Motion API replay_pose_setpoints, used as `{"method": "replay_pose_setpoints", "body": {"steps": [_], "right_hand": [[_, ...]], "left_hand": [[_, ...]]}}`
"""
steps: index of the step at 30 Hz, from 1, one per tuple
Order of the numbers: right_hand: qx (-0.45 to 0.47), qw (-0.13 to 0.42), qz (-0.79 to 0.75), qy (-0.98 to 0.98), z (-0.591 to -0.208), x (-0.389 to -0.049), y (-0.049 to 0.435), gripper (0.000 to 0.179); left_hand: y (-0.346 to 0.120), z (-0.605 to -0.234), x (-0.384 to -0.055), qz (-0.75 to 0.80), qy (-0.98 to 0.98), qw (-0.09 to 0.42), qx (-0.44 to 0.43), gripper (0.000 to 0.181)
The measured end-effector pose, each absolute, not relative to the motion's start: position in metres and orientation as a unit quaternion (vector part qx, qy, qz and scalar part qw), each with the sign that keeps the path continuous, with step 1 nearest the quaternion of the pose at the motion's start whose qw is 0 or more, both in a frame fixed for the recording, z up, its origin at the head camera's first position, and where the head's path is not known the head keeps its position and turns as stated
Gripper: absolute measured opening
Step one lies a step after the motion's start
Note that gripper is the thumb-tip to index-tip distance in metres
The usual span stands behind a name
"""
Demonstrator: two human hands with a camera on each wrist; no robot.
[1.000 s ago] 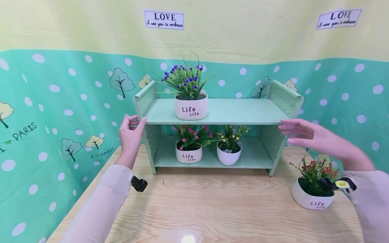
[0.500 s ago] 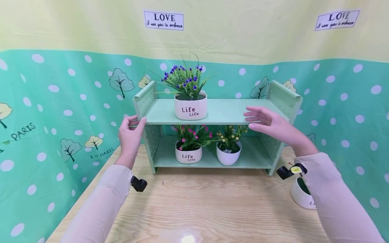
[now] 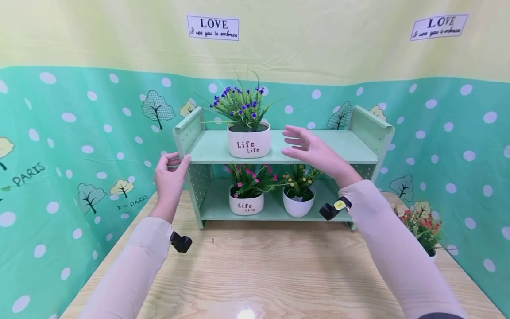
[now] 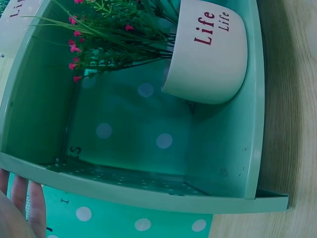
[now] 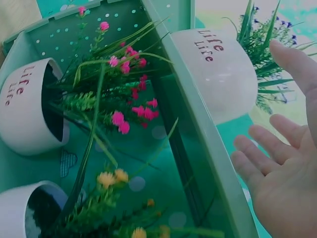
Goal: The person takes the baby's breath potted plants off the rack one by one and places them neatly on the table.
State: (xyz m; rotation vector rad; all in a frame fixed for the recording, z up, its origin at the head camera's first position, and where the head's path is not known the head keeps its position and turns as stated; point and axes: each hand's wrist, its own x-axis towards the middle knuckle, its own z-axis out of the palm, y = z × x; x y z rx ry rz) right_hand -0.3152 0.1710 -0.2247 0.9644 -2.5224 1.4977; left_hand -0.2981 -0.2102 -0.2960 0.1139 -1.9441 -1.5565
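Note:
My left hand (image 3: 171, 177) holds the left side panel of a pale green two-tier shelf (image 3: 326, 148), thumb at its front edge and fingers against its outer face. In the left wrist view, that panel hides the fingertips. On the upper tier stands a potted plant with purple flowers (image 3: 249, 141) in a white "Life" pot. My right hand (image 3: 304, 148) is just right of this pot, fingers spread, with a gap between them. Below, the lower tier bears a potted plant with pink flowers (image 3: 246, 204) and one with yellow flowers (image 3: 299, 206) in a round white pot.
A potted plant with red flowers (image 3: 424, 228) stands on the wooden table (image 3: 255, 266) at the right, partly hidden by my right sleeve. A dotted green and yellow cloth (image 3: 99, 146) hangs behind the shelf and along both sides.
My right hand has moved left, from the shelf's right end to beside the purple-flowered plant. The left hand keeps its place on the side panel.

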Motion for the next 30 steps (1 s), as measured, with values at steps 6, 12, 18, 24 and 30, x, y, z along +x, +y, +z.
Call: {"method": "replay_pose_setpoints", "body": {"steps": [6, 12, 18, 24, 30], "right_hand": [[0.299, 0.012, 0.472, -0.829, -0.215, -0.331, 0.146, 0.083], [0.289, 0.005, 0.466, -0.836, -0.211, -0.346, 0.130, 0.087], [0.269, -0.004, 0.472, -0.840, -0.210, -0.353, 0.120, 0.089], [0.260, -0.021, 0.472, -0.842, -0.209, -0.359, 0.112, 0.093], [0.251, -0.031, 0.474, -0.843, -0.208, -0.363, 0.110, 0.094]], "left_hand": [[-0.211, -0.295, -0.298, -0.592, -0.740, 0.317, 0.045, 0.051], [-0.211, -0.296, -0.299, -0.587, -0.740, 0.326, 0.042, 0.049], [-0.210, -0.297, -0.301, -0.589, -0.738, 0.326, 0.042, 0.049], [-0.211, -0.299, -0.300, -0.592, -0.736, 0.324, 0.044, 0.049], [-0.211, -0.299, -0.300, -0.592, -0.736, 0.325, 0.043, 0.049]]}}
